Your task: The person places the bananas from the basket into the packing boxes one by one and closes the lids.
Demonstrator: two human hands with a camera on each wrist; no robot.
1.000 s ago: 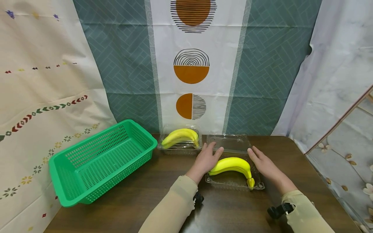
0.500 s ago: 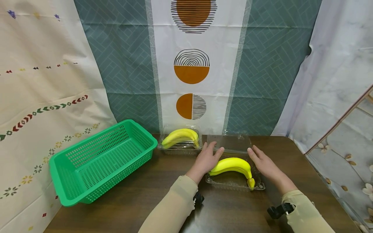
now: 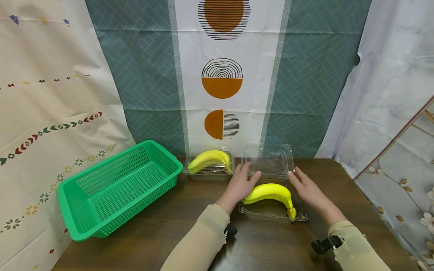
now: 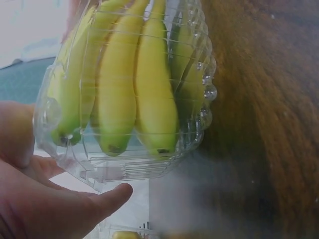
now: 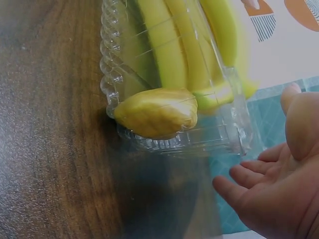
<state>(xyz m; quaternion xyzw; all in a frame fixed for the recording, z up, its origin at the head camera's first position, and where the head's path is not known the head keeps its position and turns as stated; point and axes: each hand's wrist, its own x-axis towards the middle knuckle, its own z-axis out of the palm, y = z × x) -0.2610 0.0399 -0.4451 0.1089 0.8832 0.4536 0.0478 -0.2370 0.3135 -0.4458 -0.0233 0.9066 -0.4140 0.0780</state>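
A clear plastic clamshell box (image 3: 271,216) lies with its lid (image 3: 268,165) folded back on the far side. In its base is a bunch of yellow bananas (image 3: 271,191), with the stem toward the near right corner. My left hand (image 3: 239,186) is at the box's left side, fingers extended; in the left wrist view the thumb is held apart near the box's edge. On the opposite side is my right hand (image 3: 310,192). Its fingers look straight in the right wrist view, beside the box (image 5: 232,129). Whether hidden fingertips touch the lid, I cannot tell.
Behind and to the left stands a second clear box (image 3: 190,169) with bananas (image 3: 210,160) inside. A green perforated basket (image 3: 118,203) occupies the left of the brown wooden table (image 3: 271,248). Patterned cloths (image 3: 223,49) hang close behind the table.
The lid of the nearer box has tilted up from its flatter position at the back. Both hands stay almost where they were, and the bananas have not moved.
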